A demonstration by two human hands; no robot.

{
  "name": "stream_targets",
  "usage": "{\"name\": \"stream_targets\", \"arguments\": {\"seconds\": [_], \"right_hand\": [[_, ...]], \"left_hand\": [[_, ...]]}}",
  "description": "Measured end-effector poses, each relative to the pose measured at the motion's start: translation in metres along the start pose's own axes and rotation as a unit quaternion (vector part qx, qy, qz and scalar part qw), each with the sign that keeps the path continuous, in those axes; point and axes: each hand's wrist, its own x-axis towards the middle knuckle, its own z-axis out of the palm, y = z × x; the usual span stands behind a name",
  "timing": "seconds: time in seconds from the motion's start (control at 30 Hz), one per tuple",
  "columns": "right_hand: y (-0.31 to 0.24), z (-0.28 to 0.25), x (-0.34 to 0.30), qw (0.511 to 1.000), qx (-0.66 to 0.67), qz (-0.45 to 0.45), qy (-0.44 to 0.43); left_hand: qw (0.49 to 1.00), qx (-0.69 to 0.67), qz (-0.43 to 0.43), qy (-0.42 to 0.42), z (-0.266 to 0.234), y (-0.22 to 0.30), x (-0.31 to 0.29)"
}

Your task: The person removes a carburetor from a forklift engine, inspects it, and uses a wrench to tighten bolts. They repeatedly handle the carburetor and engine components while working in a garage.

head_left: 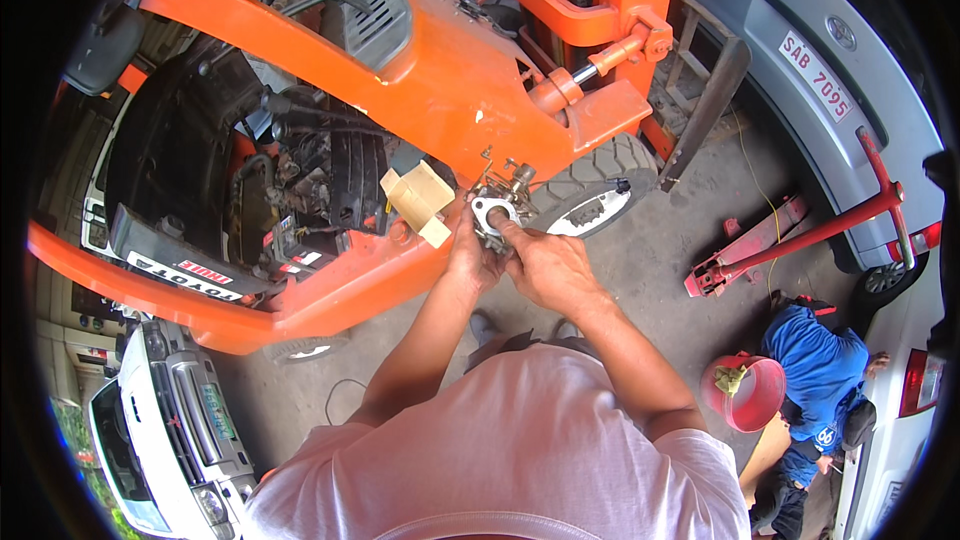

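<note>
A metal carburetor (522,180) is held in front of me, with linkages and small fittings standing up on its far side. On its near face there is a pale flange or gasket (483,208) around a round bore. My left hand (472,255) is closed around the carburetor from the left and below. My right hand (552,268) grips it from the right, with a fingertip at the bore. The undersides of both hands' fingers are partly hidden. An opened small cardboard box (418,195) rests on the orange forklift's side, just left of my left hand.
The orange forklift (350,295) fills the far left, its engine bay (300,160) exposed. A tyre (590,190) stands beyond my hands. At right are a red floor jack (750,255), a silver van (770,10), a red bucket (745,395) and a crouching person in blue (815,360).
</note>
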Motion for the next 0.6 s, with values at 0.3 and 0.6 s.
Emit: {"name": "stream_targets", "arguments": {"seconds": [0.3, 0.6], "right_hand": [[0.028, -0.001, 0.009, 0.964, 0.235, 0.111, 0.057], [0.047, 0.013, 0.018, 0.878, 0.442, 0.180, -0.031]], "left_hand": [[0.999, 0.042, -0.030, 0.001, 0.003, 0.011, -0.015], [0.999, 0.036, -0.036, 0.003, 0.007, 0.007, -0.014]]}}
